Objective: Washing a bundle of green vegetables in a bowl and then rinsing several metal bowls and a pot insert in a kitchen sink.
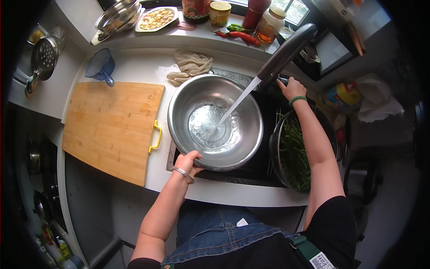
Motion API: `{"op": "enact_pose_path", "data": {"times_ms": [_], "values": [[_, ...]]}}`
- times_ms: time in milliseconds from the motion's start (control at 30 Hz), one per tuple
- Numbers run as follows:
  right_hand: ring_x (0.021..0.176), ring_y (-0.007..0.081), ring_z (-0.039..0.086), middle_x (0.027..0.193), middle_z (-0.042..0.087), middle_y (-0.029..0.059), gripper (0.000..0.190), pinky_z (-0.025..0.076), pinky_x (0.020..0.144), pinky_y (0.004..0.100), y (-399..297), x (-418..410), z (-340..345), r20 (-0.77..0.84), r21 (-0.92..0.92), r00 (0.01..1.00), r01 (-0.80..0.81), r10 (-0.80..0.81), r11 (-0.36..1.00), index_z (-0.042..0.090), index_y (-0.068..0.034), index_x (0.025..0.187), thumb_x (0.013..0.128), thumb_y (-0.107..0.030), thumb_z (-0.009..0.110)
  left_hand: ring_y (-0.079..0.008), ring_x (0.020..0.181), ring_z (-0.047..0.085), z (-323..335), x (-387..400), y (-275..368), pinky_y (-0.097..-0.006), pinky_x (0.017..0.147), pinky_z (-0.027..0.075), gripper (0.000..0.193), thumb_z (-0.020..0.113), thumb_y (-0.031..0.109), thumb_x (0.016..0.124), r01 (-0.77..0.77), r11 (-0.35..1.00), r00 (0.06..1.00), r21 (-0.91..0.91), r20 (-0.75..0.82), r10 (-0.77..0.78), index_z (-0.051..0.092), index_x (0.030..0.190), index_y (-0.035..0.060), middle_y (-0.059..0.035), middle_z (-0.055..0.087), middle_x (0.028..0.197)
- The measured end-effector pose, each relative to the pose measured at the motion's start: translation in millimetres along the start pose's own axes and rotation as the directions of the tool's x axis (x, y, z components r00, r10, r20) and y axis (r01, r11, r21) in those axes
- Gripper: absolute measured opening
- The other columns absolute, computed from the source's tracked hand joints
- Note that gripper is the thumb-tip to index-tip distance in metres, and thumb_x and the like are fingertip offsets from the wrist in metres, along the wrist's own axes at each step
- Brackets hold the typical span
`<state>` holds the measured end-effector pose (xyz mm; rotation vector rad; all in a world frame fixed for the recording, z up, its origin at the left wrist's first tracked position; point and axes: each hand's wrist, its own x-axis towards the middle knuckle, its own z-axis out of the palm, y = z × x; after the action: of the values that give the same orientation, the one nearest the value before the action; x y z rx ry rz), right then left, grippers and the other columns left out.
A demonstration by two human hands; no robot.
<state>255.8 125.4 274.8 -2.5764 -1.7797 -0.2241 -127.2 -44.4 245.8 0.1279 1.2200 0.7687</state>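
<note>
A stainless steel bowl stands over the dark sink area, tilted slightly towards me. My left hand grips its near left rim, thumb on top and fingers underneath. From the grey faucet a stream of water runs into the bowl, where shallow water ripples over the bottom. Behind the spout, my right hand holds the faucet lever, partly covered by the fingers. Below my right forearm, long green stalks lie in a dark round container, partly hidden by that arm.
Left of the bowl lies a wooden cutting board with a yellow handle. A blue plastic dipper and a beige cloth rest behind. The windowsill holds jars, red chilies and a tray of pale pieces.
</note>
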Motion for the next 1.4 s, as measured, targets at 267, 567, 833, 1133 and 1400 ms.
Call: {"op": "enact_pose_path", "data": {"times_ms": [267,567,833,1133,1400], "values": [[0.082,0.0276,0.064,0.084,0.066,0.0117,0.055,0.05,0.07,0.0389,-20,-7,-33,0.129,-0.158,0.992,0.008,0.013,0.987,0.067,-0.007,0.087,0.075,-0.058,0.054,-0.0265,0.078,0.059,-2,2,-5,-0.0449,0.069,0.055,0.015,0.052,0.0,0.073,0.032,0.999,0.999,-0.005,0.002,-0.032,0.049,0.087,-0.0039,-0.0149,0.055,0.086],[0.095,0.0264,0.061,0.1,0.064,0.0111,0.073,0.047,0.079,0.0386,-36,-2,-45,0.295,-0.232,0.951,-0.023,0.093,0.973,0.065,-0.007,0.099,0.075,-0.07,0.039,-0.0267,0.075,0.06,-8,7,-10,-0.044,0.066,0.056,0.017,0.051,0.0,0.072,0.012,1.0,1.0,0.012,0.002,-0.012,0.049,0.088,-0.0035,-0.0144,0.055,0.086],[0.099,0.0263,0.059,0.105,0.063,0.0115,0.084,0.046,0.08,0.0392,-43,-2,-47,0.348,-0.239,0.932,-0.019,0.104,0.971,0.063,-0.005,0.105,0.074,-0.076,0.028,-0.0271,0.077,0.059,-10,9,-12,-0.0449,0.067,0.055,0.019,0.052,0.001,0.072,-0.016,0.999,1.0,0.047,-0.006,0.017,0.048,0.09,-0.0028,-0.0143,0.055,0.086],[0.106,0.026,0.056,0.113,0.059,0.0095,0.082,0.044,0.084,0.0421,-45,13,-34,0.427,-0.251,0.894,-0.026,0.135,0.968,0.06,-0.009,0.112,0.078,-0.073,0.02,-0.027,0.08,0.058,-6,8,-10,-0.0457,0.069,0.054,0.022,0.053,0.001,0.071,-0.028,0.998,1.0,0.061,0.006,0.028,0.048,0.092,-0.0015,-0.0132,0.053,0.088],[0.122,0.0255,0.042,0.13,0.046,0.0101,0.081,0.032,0.097,0.0426,-48,20,-35,0.515,-0.157,0.844,-0.075,0.147,0.985,0.048,-0.015,0.126,0.075,-0.073,0.026,-0.0278,0.08,0.058,-6,13,-10,-0.046,0.069,0.054,0.018,0.052,0.001,0.07,-0.041,0.999,0.999,0.026,0.005,0.041,0.049,0.088,-0.0011,-0.0136,0.053,0.089]]}}
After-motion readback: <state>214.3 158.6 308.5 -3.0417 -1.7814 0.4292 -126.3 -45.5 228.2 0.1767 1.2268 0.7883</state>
